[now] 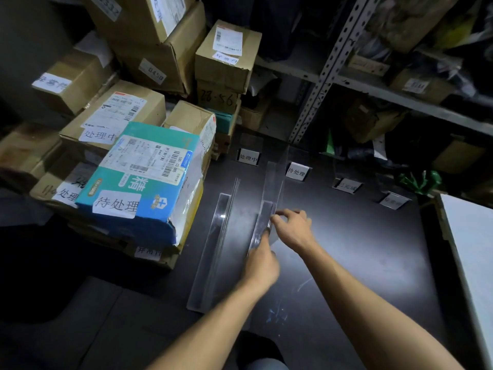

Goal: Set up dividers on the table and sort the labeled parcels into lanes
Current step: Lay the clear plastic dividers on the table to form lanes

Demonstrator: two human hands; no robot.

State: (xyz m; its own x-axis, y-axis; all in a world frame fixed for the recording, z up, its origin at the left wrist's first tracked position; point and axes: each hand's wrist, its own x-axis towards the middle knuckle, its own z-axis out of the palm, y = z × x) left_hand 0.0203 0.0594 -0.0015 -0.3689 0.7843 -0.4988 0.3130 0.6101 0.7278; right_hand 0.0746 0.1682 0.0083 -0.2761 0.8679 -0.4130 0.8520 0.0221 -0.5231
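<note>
We hold a clear acrylic L-shaped divider [269, 206] upright on the dark worktop [346, 249], left hand [262, 263] gripping its near base, right hand [293, 227] pinching its wall, probably aligning a lane toward the far white label stands [296, 171]. A second clear divider [213, 249] stands just left; labelled cardboard parcels [112, 116] wait stacked at left.

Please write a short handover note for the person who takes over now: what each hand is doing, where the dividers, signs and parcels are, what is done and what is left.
Left hand: holds the near part of the second clear divider.
Right hand: pinches that divider's upright wall from the right.
First clear divider already lies on the black table, to the left.
Four lane signs stand along the far edge: 处理中 sign, 待处理 sign, and two further right, too blurred to read.
Parcels are stacked at left, unsorted; the teal parcel on top is labeled 待处理.
Left: seat this divider, add any others, then sort the parcels.
</note>
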